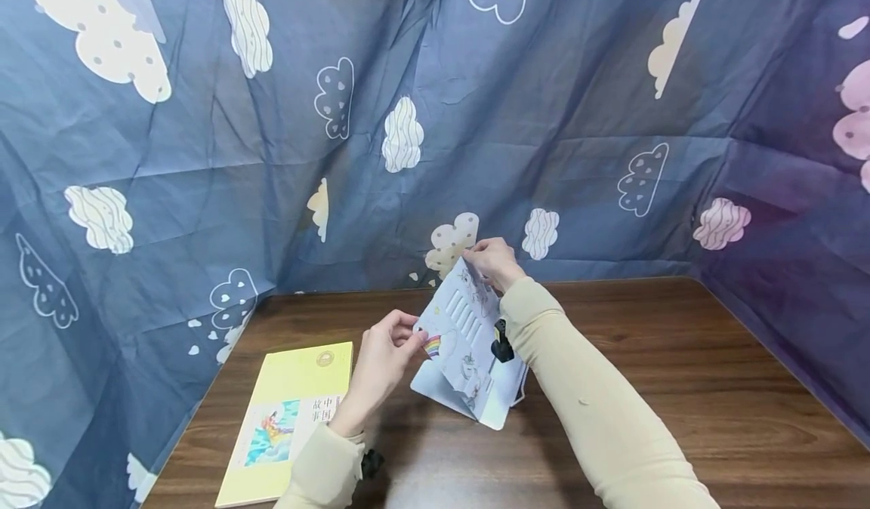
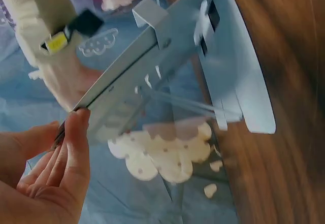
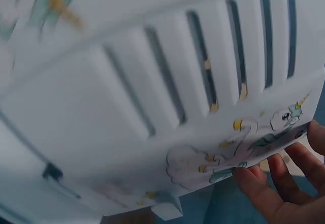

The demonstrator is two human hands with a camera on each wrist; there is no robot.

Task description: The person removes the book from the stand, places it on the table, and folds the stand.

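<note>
A white metal book stand (image 1: 445, 320), printed with unicorns and a rainbow and cut with several slots, stands tilted above its base plate (image 1: 506, 392). My left hand (image 1: 384, 354) pinches the panel's left edge between thumb and fingers. At the upper edge, my right hand (image 1: 495, 261) grips the panel; the right wrist view shows the thumb and fingers (image 3: 256, 186) on that edge. Seen from behind in the left wrist view, a thin wire support (image 2: 185, 102) runs between the back panel (image 2: 127, 76) and the base.
To the left on the brown wooden table (image 1: 646, 358) lies a yellow book (image 1: 299, 373) with a picture on its cover, partly behind my left forearm. A blue cloth (image 1: 578, 63) with cloud prints hangs behind the table and along its sides.
</note>
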